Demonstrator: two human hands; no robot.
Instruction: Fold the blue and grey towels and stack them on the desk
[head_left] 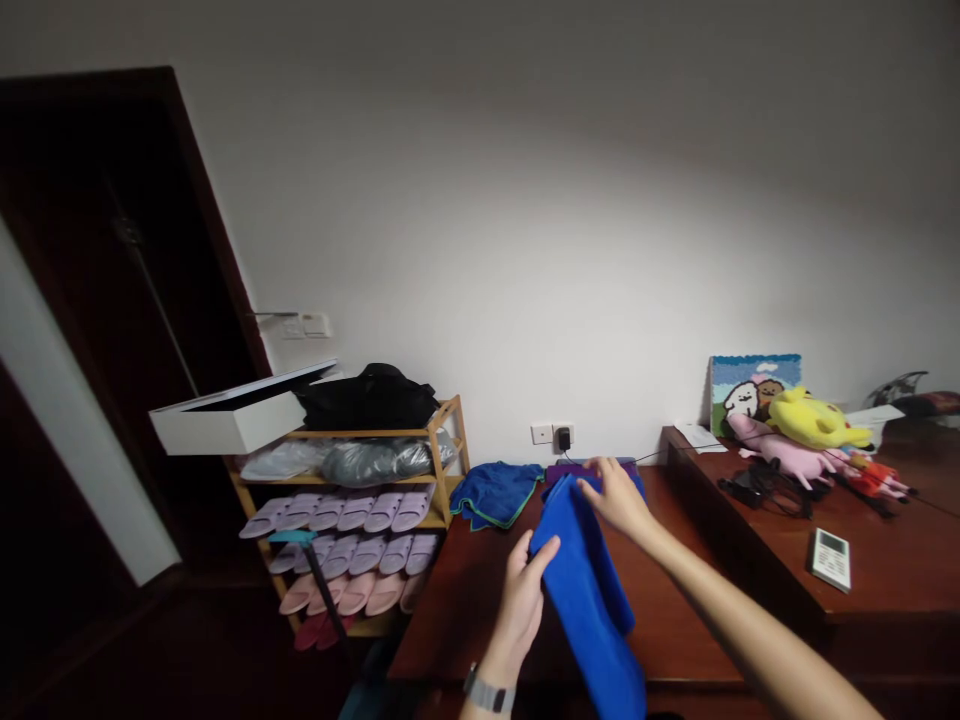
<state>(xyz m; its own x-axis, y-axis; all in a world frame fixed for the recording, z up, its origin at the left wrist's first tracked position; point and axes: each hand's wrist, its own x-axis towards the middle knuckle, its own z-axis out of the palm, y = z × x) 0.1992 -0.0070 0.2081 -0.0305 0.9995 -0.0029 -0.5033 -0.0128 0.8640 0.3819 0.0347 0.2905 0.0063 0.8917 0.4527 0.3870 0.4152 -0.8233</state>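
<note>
A long blue cloth (581,590) hangs over the red-brown wooden table, folded lengthwise, its lower end reaching the bottom edge of the view. My left hand (523,590), with a grey watch band on the wrist, grips its left edge between thumb and fingers. At the cloth's upper end, my right hand (619,500) has thumb and fingers closed on the top corner, though the fingertips are partly hidden. Behind them on the table lies a crumpled blue cloth with green edging (499,494). A purple cloth (559,474) is partly covered near the wall.
To the left stands a wooden rack (442,425) with rows of slippers (356,512), a black bag (371,397) and a white box (225,425). On the right, a higher cabinet holds plush toys (814,420), cables and a white remote (830,558). A charger (564,438) is plugged into the wall.
</note>
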